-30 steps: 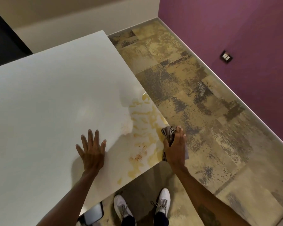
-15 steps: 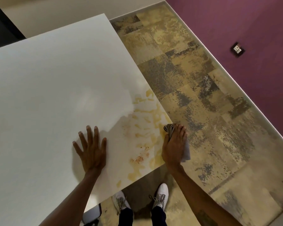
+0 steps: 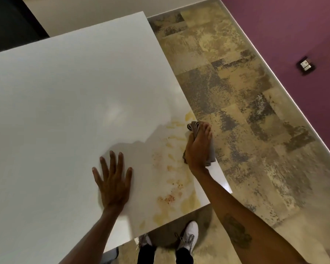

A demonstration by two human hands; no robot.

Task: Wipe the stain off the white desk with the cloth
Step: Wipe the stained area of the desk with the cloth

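Observation:
A white desk [image 3: 65, 96] fills the left of the head view. A yellow and reddish stain [image 3: 171, 180] spreads over its near right corner. My right hand [image 3: 198, 147] presses a folded grey cloth [image 3: 193, 127] onto the desk at its right edge, on the upper part of the stain. The cloth sticks out past my fingertips and under my palm. My left hand [image 3: 112, 181] lies flat on the desk with fingers spread, left of the stain, holding nothing.
Mottled brown and yellow floor tiles [image 3: 236, 92] lie right of the desk. A purple wall [image 3: 293, 44] with a socket [image 3: 306, 65] bounds the far right. My white shoes [image 3: 189, 237] stand below the desk's near edge. A dark panel [image 3: 10, 25] is at top left.
My right hand has slid the cloth from the desk's near right edge farther up along the edge and onto the stain. My left hand stays flat. The camera has shifted slightly.

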